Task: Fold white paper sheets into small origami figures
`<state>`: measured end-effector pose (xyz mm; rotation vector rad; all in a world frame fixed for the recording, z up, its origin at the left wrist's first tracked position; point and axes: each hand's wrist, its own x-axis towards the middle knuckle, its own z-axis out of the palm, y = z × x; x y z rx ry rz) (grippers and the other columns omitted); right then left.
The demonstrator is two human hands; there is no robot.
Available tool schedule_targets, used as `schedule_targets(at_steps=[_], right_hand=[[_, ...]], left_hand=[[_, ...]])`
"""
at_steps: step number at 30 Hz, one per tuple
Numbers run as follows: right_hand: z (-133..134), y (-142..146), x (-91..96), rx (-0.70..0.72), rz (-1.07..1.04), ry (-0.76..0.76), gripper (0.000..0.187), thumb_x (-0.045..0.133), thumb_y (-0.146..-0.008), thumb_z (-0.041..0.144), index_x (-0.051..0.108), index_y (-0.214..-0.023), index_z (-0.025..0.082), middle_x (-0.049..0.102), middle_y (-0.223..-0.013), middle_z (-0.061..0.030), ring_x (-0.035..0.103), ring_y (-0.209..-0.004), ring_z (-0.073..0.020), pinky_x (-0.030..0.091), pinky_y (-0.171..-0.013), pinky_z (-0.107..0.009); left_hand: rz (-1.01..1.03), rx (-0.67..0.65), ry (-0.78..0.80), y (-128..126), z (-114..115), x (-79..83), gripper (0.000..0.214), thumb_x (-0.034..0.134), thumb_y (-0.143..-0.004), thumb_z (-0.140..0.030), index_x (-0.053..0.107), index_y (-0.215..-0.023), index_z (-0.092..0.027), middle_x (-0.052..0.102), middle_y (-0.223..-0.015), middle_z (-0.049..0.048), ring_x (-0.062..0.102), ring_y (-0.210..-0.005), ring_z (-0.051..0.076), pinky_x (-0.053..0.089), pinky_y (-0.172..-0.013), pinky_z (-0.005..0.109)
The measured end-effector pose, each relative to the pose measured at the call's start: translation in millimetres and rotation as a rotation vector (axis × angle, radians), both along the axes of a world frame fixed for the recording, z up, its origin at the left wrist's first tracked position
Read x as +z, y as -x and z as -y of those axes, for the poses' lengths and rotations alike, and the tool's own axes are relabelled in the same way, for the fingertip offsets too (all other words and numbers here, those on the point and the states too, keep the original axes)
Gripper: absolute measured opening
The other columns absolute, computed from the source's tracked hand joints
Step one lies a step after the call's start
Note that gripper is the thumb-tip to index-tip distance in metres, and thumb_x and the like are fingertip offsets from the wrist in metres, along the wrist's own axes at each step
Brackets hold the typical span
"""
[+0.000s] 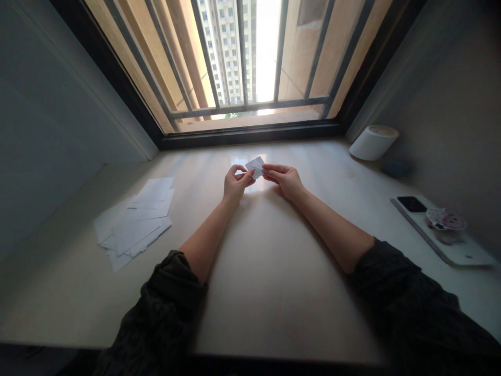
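Note:
Between my two hands is a small piece of folded white paper [256,165], held just above the pale sill near the window. My left hand [236,184] pinches its lower left side with thumb and fingers. At its right edge, my right hand [285,177] grips it between thumb and fingertips. Layers and a crease show on the paper, but its exact fold is too small to make out. A loose pile of white paper sheets [136,230] lies to the left of my left forearm, touched by neither hand.
A white tapered cup-like object [374,142] stands at the back right, beside a dark rounded item [396,168]. Nearer on the right lies a phone [442,230] with a round decorated grip. The barred window [250,137] closes off the far side of the pale sill [274,292].

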<state>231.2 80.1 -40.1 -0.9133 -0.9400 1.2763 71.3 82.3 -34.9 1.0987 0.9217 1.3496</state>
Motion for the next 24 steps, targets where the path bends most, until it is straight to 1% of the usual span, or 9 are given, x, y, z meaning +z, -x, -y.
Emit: schedule_targets(at_steps=[4,7,13,15,17,20,22,24], right_hand=[[0.0,-0.4,0.6,0.008,-0.028,0.006,0.033,0.089,-0.05,0.032,0.077,-0.079,0.02,0.075,-0.078,-0.0033,0.069,-0.075,-0.0156,0.056,-0.087,-0.034],[0.4,-0.3,1.0,0.006,-0.014,0.006,0.034,0.089,-0.05,0.033,0.077,-0.079,0.02,0.076,-0.079,-0.0032,0.07,-0.076,-0.0161,0.056,-0.087,-0.035],[0.7,1.4,0.7,-0.01,0.031,-0.009,0.035,0.089,-0.048,0.038,0.078,-0.078,0.022,0.076,-0.079,-0.0018,0.069,-0.076,-0.0174,0.056,-0.087,-0.037],[0.3,1.6,0.6,-0.014,0.038,-0.01,0.035,0.088,-0.048,0.038,0.078,-0.077,0.023,0.076,-0.078,-0.0015,0.069,-0.074,-0.0171,0.056,-0.086,-0.036],[0.2,1.3,0.6,-0.02,0.045,-0.008,0.035,0.088,-0.048,0.039,0.078,-0.078,0.023,0.076,-0.078,-0.0017,0.069,-0.074,-0.0174,0.056,-0.086,-0.037],[1.4,1.0,1.2,-0.01,0.045,-0.011,0.035,0.088,-0.049,0.038,0.078,-0.079,0.022,0.076,-0.078,-0.0025,0.069,-0.074,-0.0176,0.056,-0.086,-0.037],[2.9,1.6,1.9,0.014,0.064,-0.024,0.034,0.087,-0.051,0.038,0.078,-0.08,0.022,0.076,-0.077,-0.0029,0.069,-0.072,-0.0168,0.055,-0.085,-0.036],[4.4,2.7,2.4,0.032,0.093,-0.041,0.033,0.087,-0.053,0.038,0.078,-0.081,0.022,0.075,-0.075,-0.0029,0.068,-0.07,-0.016,0.055,-0.083,-0.035]], left_hand=[[-0.004,-0.007,-0.012,-0.2,0.5,0.2,0.049,0.083,-0.059,-0.046,0.046,-0.078,-0.02,0.068,-0.065,-0.0006,0.067,-0.065,0.014,0.056,-0.069,0.029],[-0.003,-0.006,-0.025,-0.3,1.0,0.0,0.049,0.083,-0.059,-0.046,0.046,-0.077,-0.02,0.068,-0.065,-0.0009,0.067,-0.065,0.014,0.056,-0.069,0.029],[0.014,0.015,-0.044,-0.7,2.6,0.0,0.051,0.082,-0.062,-0.046,0.043,-0.085,-0.022,0.069,-0.066,-0.0006,0.069,-0.067,0.016,0.056,-0.071,0.032],[0.013,0.028,-0.043,-0.8,3.0,0.2,0.052,0.082,-0.063,-0.046,0.045,-0.09,-0.022,0.07,-0.068,0.0001,0.069,-0.068,0.017,0.056,-0.071,0.032],[0.001,0.034,-0.038,-0.8,3.0,0.1,0.056,0.082,-0.063,-0.045,0.047,-0.099,-0.022,0.07,-0.07,0.0006,0.069,-0.07,0.017,0.056,-0.073,0.032],[-0.027,-0.006,-0.042,-0.4,2.2,-1.0,0.072,0.087,-0.058,-0.039,0.046,-0.115,-0.022,0.071,-0.075,0.0017,0.07,-0.073,0.017,0.055,-0.076,0.032],[-0.047,-0.021,-0.054,0.0,1.3,-2.2,0.08,0.089,-0.054,-0.036,0.044,-0.12,-0.023,0.072,-0.078,0.0023,0.07,-0.073,0.018,0.055,-0.075,0.031],[-0.062,-0.003,-0.064,0.4,0.5,-3.3,0.081,0.089,-0.053,-0.035,0.044,-0.12,-0.022,0.071,-0.078,0.0021,0.07,-0.072,0.018,0.055,-0.074,0.031]])
